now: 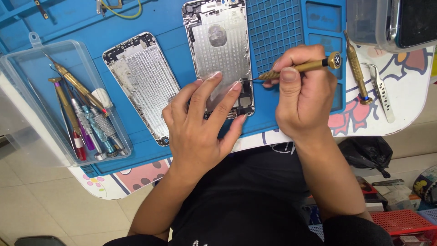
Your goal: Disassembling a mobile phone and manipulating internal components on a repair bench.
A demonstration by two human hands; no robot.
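Two hands: left hand (200, 123) flat on one of two phone housings (221, 50), right hand (302, 93) grip closed around one brass screwdriver (300, 68).

We see little free room around the phone shell (221, 45): our left hand (200, 123) covers its lower part, our right hand (302, 91) blocks its right edge. A second shell (143, 84) lies close on the left, and the tool box (27, 73) stands beyond. The gridded mat (275, 32) above the right hand stays open.

Looks like a phone repair bench: blue silicone work mat (291, 27), stripped phone housings (143, 86), a clear box of precision screwdrivers (86, 120), tweezers (381, 93) lying around.
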